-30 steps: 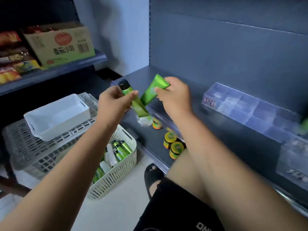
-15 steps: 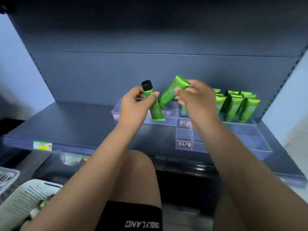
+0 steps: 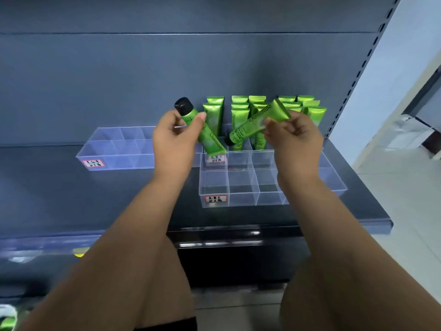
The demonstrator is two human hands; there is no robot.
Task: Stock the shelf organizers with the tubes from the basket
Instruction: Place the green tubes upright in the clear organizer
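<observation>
The left hand (image 3: pixel 175 137) holds a green tube (image 3: pixel 211 139) with its fingers and thumb curled tight round it, just under the black cap. The cap points up and the flat end points down. The right hand (image 3: pixel 294 137) pinches the flat end of a second tube (image 3: pixel 248 127), and its black cap points down and to the left. Both are up in the air over the back organizer (image 3: pixel 241 158), near the shelf's (image 3: pixel 71 187) back right corner. Many standing tubes (image 3: pixel 238 111) fill its back boxes. A front organizer (image 3: pixel 241 187) sits closer to the shelf's front edge, and a left organizer (image 3: pixel 114 149) sits beside them.
</observation>
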